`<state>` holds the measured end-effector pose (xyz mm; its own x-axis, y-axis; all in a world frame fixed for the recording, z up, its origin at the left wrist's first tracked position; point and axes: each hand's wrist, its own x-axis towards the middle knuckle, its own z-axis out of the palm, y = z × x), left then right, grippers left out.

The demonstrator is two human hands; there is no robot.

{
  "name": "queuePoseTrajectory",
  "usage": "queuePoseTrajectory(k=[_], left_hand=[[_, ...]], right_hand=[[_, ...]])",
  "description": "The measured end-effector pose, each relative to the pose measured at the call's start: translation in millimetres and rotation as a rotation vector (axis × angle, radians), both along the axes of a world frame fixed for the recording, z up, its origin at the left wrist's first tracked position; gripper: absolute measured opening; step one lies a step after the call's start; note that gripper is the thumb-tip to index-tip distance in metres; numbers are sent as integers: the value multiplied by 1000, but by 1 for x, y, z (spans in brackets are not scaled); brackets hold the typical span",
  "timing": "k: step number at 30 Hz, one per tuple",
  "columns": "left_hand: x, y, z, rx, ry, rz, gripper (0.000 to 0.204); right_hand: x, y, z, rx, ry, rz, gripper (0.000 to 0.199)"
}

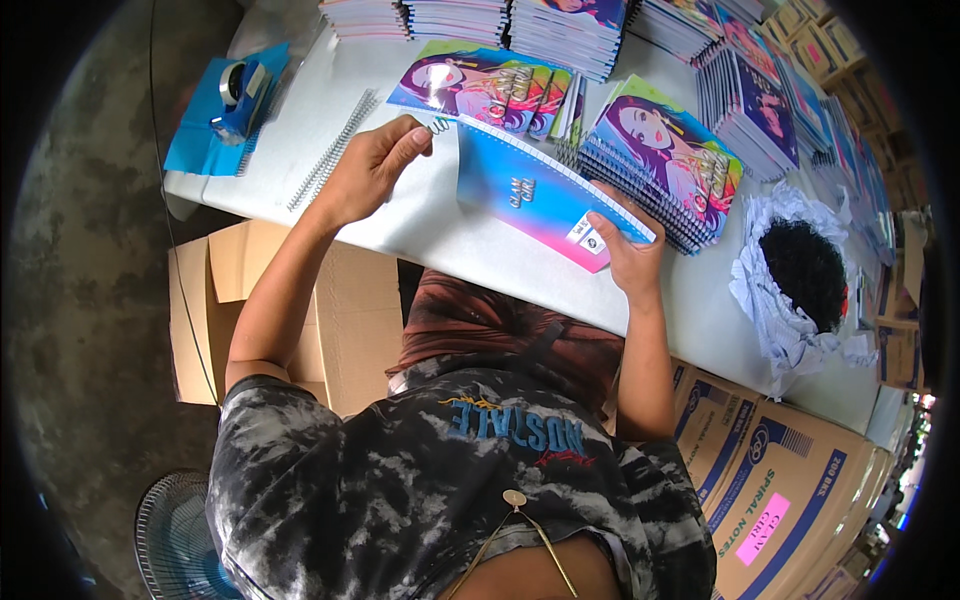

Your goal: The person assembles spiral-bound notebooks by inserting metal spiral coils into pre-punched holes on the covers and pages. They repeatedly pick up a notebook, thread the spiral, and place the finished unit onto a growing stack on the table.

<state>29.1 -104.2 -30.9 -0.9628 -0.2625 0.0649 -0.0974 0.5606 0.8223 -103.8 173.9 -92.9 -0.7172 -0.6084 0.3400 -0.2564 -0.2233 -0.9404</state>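
My right hand (634, 255) grips the lower right end of a blue and pink notebook (530, 195), thumb on top beside its white label. A row of punched holes runs along the notebook's far edge. At its upper left corner, a short end of spiral wire (440, 126) shows at the fingertips of my closed left hand (380, 165); how much wire is inside the fist is hidden. Just beyond lie several notebooks with an illustrated cover (450, 80). To the right, a stack of similar spiral notebooks (650, 140) stands close to my right hand.
Loose wire coils (335, 150) and a tape dispenser (238, 95) on a blue sheet lie on the white table (400, 235) at left. Taller notebook stacks (565, 40) line the back. Crumpled paper with a black tangle (800, 270) sits right. Cartons (355, 320) and a fan (180, 530) stand below.
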Motion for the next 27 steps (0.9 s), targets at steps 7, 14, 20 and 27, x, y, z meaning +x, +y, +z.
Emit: queuePoseTrajectory(k=[7, 14, 20, 27], left_hand=[[-12, 11, -6, 31, 57, 60, 31], [-16, 13, -6, 128, 94, 54, 32], [-18, 10, -11, 75, 46, -26, 38], [-20, 11, -11, 86, 96, -43, 40]], right_hand=[[3, 1, 1, -21, 61, 18, 25], [7, 1, -3, -34, -38, -40, 27], [9, 2, -1, -32, 6, -18, 27], [11, 2, 0, -30, 28, -15, 26]])
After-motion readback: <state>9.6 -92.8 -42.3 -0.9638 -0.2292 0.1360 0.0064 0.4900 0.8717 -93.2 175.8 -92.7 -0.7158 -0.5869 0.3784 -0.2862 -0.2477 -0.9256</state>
